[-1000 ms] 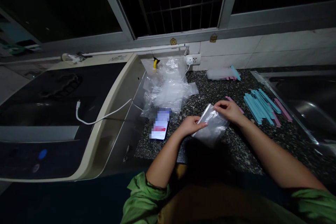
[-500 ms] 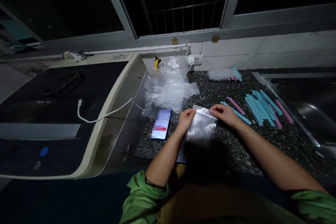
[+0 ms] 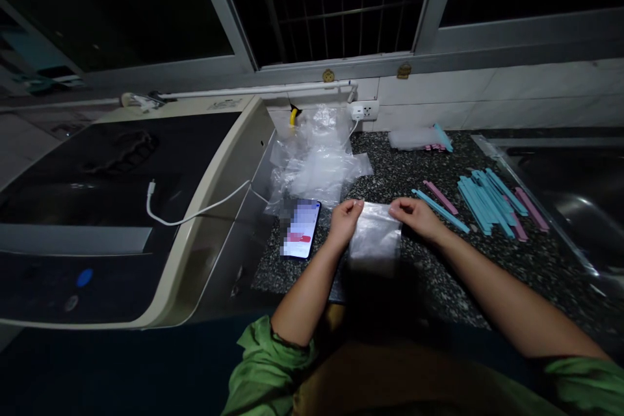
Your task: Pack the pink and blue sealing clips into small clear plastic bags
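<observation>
A clear plastic bag (image 3: 374, 240) hangs between my two hands over the dark speckled counter. My left hand (image 3: 347, 220) pinches its upper left corner, and my right hand (image 3: 416, 216) pinches the upper right corner. The bag's top edge runs nearly straight from one hand to the other, and its lower part is in dim light. I cannot make out anything inside it. To the left of my left hand lies a phone (image 3: 302, 229) with a lit screen. Blue strips (image 3: 482, 201) and a pink strip (image 3: 440, 197) lie to the right of my right hand.
A heap of clear plastic bags (image 3: 316, 169) lies at the back by the wall socket (image 3: 366, 110). A translucent packet (image 3: 412, 138) with strips stands further right. A washing machine (image 3: 205, 201) with a white cable (image 3: 195, 218) flanks the left; a metal sink (image 3: 580, 208) borders the right.
The plastic bag is spread flatter, its top edge straighter between my hands. Both hands keep their pinch and have hardly moved. The whole view has shifted slightly.
</observation>
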The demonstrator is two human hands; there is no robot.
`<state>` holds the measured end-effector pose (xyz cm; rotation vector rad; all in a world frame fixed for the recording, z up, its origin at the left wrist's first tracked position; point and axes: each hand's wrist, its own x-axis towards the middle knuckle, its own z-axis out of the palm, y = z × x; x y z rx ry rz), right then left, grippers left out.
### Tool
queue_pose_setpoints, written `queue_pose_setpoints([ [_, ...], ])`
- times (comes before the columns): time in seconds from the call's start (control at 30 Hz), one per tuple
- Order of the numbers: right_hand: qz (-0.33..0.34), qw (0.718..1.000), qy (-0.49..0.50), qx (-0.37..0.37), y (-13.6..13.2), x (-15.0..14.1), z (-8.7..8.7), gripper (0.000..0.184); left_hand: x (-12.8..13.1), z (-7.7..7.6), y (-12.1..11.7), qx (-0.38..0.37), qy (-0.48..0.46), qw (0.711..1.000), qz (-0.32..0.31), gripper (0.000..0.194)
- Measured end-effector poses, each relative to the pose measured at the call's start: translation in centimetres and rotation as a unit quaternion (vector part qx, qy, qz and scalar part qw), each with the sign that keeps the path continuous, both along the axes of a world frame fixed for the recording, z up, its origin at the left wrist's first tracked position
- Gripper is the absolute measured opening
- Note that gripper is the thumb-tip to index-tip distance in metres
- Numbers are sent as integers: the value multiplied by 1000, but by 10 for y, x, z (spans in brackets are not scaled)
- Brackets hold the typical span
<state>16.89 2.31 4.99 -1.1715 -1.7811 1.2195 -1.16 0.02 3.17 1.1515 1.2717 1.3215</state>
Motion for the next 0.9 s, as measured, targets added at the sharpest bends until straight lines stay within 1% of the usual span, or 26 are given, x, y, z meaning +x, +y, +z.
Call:
queue_pose_setpoints([
  [0.13,57,996,13,-71,-5,-7,-4,46,-4,-3,2,11,-23,999,44,36],
  [0.2,65,994,5,-87,-7,-10,-8,47,-4,-3,2,15,-27,998,52,35],
  [0.33,48,995,2,-90,-7,-12,-12,46,-4,-3,2,22,-23,998,61,34],
  [0.43,51,994,8,-96,-8,-12,-12,46,-4,-3,2,28,-26,997,67,34],
  [0.53,83,991,-2,-109,-8,-11,-12,46,-6,-3,3,32,-58,994,82,35],
  [0.7,152,978,-80,-120,-8,-10,-15,45,-13,-2,7,56,-105,984,132,38],
  [0.8,158,976,-102,-114,-8,-10,-16,46,-16,-2,9,71,-113,979,156,41],
  [0.9,145,979,-101,-102,-7,-10,-16,46,-16,-2,10,73,-120,976,167,41],
])
